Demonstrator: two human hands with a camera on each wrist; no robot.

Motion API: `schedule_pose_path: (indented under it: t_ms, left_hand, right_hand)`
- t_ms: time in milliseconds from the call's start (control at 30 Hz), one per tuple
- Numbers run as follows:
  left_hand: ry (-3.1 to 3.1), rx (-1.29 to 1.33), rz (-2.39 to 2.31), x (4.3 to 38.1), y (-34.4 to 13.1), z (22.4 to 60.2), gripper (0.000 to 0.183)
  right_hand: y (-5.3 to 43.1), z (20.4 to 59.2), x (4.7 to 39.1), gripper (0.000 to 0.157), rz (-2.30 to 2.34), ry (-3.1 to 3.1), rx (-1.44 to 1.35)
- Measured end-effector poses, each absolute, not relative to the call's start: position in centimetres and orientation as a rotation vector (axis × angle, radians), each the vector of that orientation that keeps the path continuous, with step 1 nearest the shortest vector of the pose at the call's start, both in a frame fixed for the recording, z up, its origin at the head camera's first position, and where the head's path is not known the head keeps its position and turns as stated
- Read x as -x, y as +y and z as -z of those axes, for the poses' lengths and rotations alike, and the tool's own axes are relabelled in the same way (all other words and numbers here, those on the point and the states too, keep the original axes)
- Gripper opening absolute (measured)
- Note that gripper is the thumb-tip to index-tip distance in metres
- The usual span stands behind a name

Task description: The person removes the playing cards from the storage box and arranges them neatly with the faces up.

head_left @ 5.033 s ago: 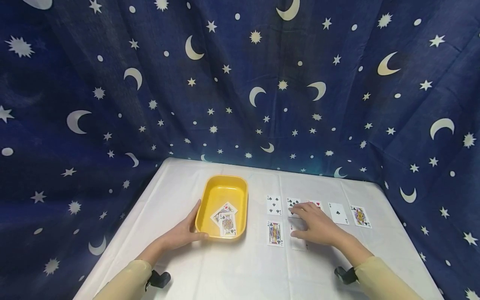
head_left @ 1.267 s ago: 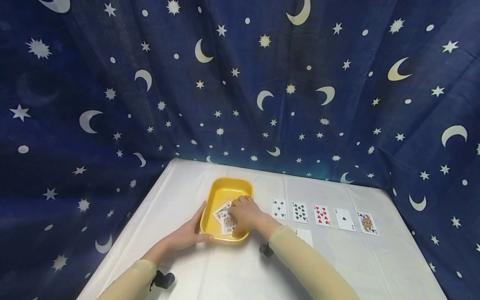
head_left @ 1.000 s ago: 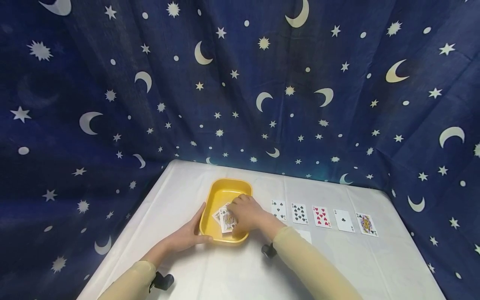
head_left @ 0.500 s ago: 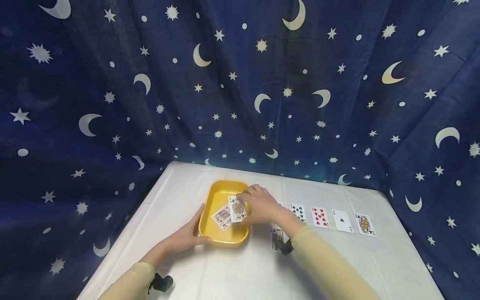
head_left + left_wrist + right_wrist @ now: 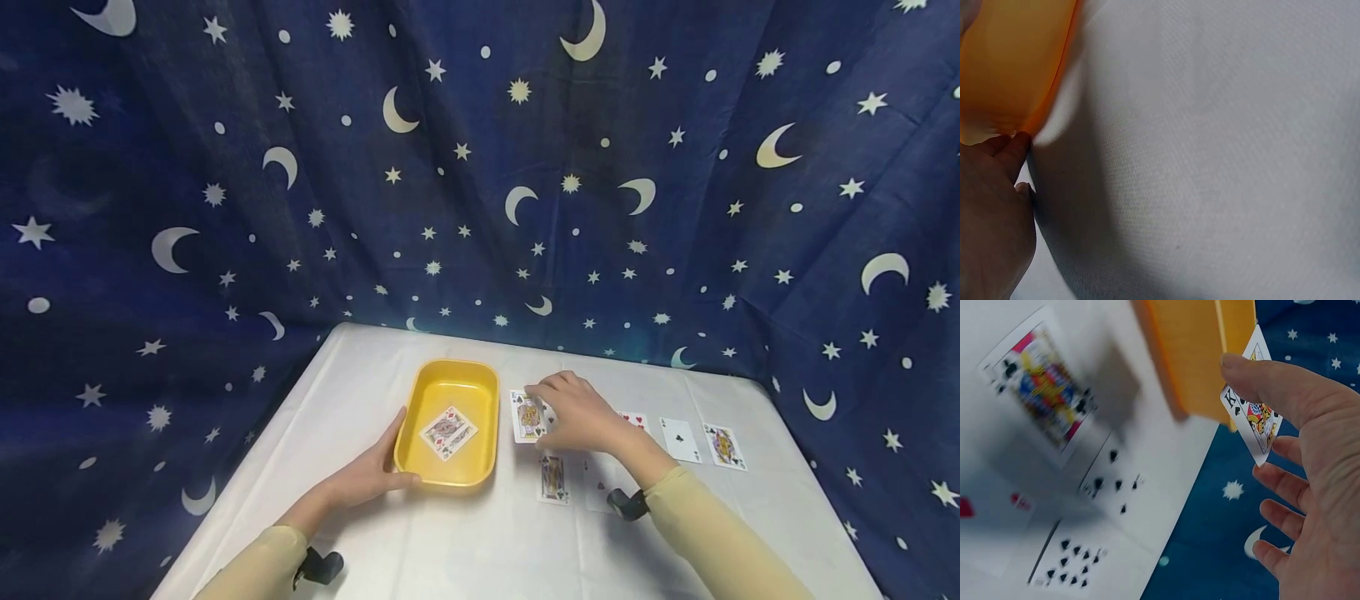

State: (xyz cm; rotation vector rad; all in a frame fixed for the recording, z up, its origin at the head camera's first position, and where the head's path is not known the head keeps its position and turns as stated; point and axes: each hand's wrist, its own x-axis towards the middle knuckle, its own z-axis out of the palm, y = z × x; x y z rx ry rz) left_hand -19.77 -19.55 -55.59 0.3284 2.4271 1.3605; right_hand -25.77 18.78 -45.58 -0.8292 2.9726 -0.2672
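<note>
My left hand (image 5: 366,473) holds the near left corner of a yellow plastic tray (image 5: 446,367), its thumb at the near rim and fingers along the left side. In the tray, a diamond face card (image 5: 447,431) overlaps another card. Beyond the tray's right side, my right hand (image 5: 581,412) pinches a king of spades (image 5: 528,417) between thumb and index finger. The right wrist view shows this king of spades (image 5: 1255,419) held in the air, the other fingers spread. Below it on the table lie a clubs face card (image 5: 553,479) and a mostly hidden red ace (image 5: 596,477).
A row of cards runs to the right: a red hearts card (image 5: 634,419), an ace of clubs (image 5: 680,440) and a face card (image 5: 724,447). Two spade number cards (image 5: 1117,481) lie beneath my right hand. A starry blue curtain (image 5: 480,167) borders the white table (image 5: 420,550).
My right hand has lifted the king of spades out of the tray and carried it right, over the table. The diamond face card beneath is uncovered. My left hand stays on the tray.
</note>
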Motion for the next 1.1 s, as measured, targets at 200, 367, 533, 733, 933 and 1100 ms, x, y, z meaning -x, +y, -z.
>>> schedule_pose_path:
  t_ms: [200, 367, 533, 733, 933, 1100]
  left_hand:
    - [2.423, -0.347, -1.361, 19.9, -19.5, 55.4, 0.12]
    - [2.427, -0.357, -1.355, 19.8, -19.5, 55.4, 0.12]
    - [2.432, -0.359, -1.354, 19.8, -19.5, 55.4, 0.12]
    - [2.442, -0.352, -1.343, 19.8, -19.5, 55.5, 0.12]
    - [2.444, -0.342, -1.334, 19.8, -19.4, 55.4, 0.12]
    - [2.444, -0.326, -1.331, 19.8, -19.4, 55.7, 0.121]
  right_hand:
    - [21.6, 46.2, 25.1, 0.087, 0.263, 2.99, 0.798]
    - [24.3, 47.1, 24.4, 0.087, 0.264, 3.013, 0.814]
    - [27.4, 47.9, 23.4, 0.088, 0.265, 3.027, 0.771]
    - [30.7, 49.3, 22.2, 0.086, 0.305, 3.022, 0.714]
    - [33.0, 51.0, 21.0, 0.086, 0.295, 3.031, 0.693]
    - [34.3, 51.8, 20.2, 0.086, 0.31, 3.019, 0.654]
